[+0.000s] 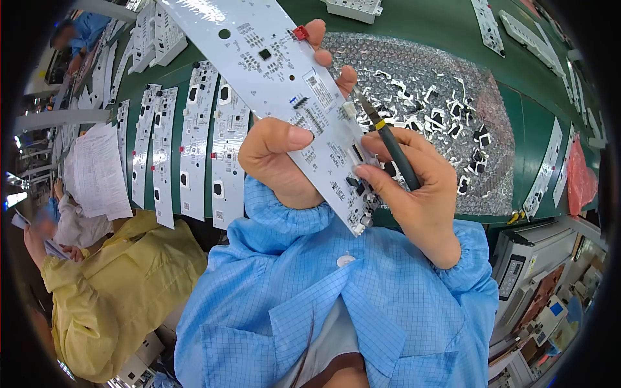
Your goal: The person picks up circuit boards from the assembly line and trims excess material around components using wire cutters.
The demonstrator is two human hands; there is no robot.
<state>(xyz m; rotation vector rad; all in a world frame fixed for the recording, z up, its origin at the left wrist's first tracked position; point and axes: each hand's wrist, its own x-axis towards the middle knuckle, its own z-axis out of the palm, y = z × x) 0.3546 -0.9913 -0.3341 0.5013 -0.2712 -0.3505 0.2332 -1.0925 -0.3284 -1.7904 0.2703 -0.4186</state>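
A long white circuit board (278,84) is held up at a slant in front of my chest. My left hand (278,155) grips it, thumb on the face and fingertips showing past the far edge. On the board are a red connector (301,33), a label and small chips. My right hand (420,181) is closed around a pair of pliers (396,150) with dark handles and a yellow band; their jaws point up beside a white connector (349,108). My right thumb and forefinger are at the board's lower right edge, where a black connector sits.
Bubble wrap (498,129) strewn with small black-and-white pieces covers the green bench (414,19) behind my hands. Several similar boards (196,142) lie to the left, near paper sheets (97,171). A person in a yellow coat (129,278) sits at left. A red plastic bag (582,174) lies at right.
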